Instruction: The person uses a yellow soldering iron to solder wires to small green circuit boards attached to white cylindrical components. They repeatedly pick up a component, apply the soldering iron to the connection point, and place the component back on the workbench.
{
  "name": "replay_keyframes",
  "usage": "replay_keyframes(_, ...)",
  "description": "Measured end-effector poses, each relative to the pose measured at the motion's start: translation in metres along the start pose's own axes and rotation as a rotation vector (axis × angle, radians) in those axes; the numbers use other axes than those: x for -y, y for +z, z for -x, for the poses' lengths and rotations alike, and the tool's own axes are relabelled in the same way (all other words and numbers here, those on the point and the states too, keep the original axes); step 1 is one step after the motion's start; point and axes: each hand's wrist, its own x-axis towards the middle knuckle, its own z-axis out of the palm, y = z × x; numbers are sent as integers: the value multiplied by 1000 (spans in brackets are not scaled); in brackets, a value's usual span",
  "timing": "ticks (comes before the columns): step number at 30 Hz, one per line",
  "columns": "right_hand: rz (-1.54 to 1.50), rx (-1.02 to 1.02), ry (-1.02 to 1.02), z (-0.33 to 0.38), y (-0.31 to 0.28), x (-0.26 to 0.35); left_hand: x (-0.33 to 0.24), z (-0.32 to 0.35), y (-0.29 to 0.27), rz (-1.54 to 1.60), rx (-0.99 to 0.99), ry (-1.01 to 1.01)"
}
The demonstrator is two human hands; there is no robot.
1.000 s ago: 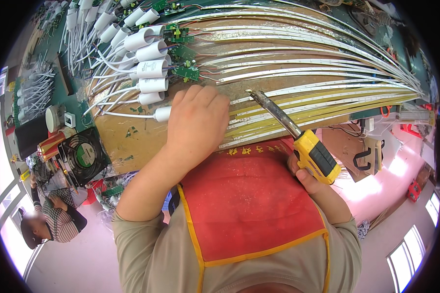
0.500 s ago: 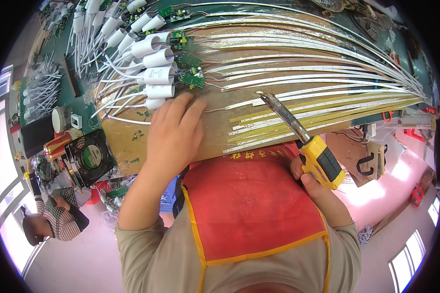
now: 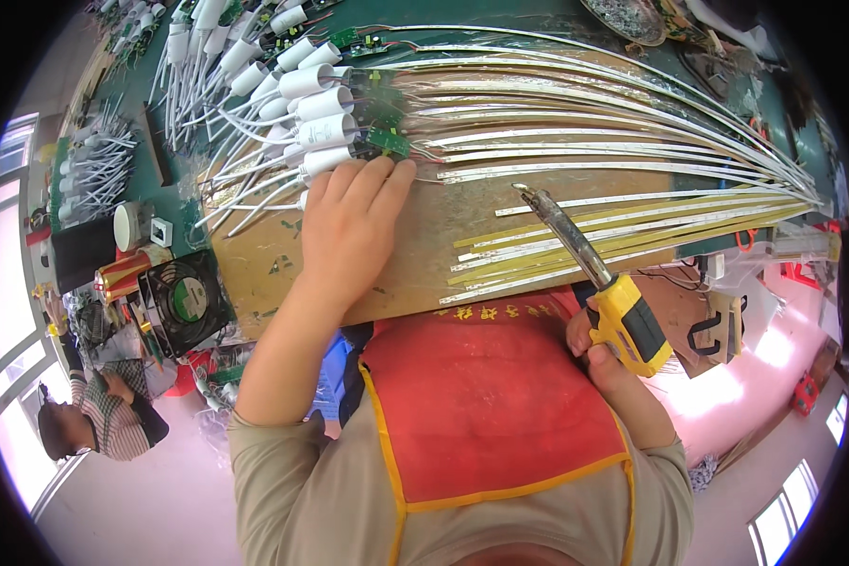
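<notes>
My left hand (image 3: 353,222) is at the near end of a row of white cylindrical housings (image 3: 328,132). Its fingers are curled over the nearest housing (image 3: 304,200), of which only one end shows. A thin wire comes out past the fingertips toward a white LED strip (image 3: 557,170). Just beyond them lies a green circuit board (image 3: 387,142). My right hand (image 3: 590,340) grips a yellow and black soldering gun (image 3: 629,325) beside the board's near edge. Its metal barrel points up and left, with the tip above the strips. The right fingers are partly hidden behind the handle.
Loose strips lie on the brown work board (image 3: 387,283), fanning together at the far right. A black fan (image 3: 187,300) stands at the left, near a white round container (image 3: 130,226). Another person (image 3: 113,415) sits at lower left. A dish (image 3: 627,19) stands at the back right.
My left hand has moved away from me, toward the row, bringing the nearest housing and its strip with it. The soldering gun stays in my right hand almost unmoved. The view has shifted slightly.
</notes>
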Motion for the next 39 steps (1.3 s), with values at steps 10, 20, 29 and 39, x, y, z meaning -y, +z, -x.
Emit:
replay_keyframes(10, 23, 0, 31, 3, -5, -2, -5, -4, -15, 124, 96, -51)
replay_keyframes(20, -34, -2, 40, -2, -1, -1, 1, 1, -24, 377, 262, -105)
replay_keyframes(29, -68, 51, 24, -6, 2, -2, 23, -10, -47, 309, 29, -140)
replay_keyframes(39, -19, 94, -11, -5, 2, -3, 185, -41, -16, -97, 141, -484)
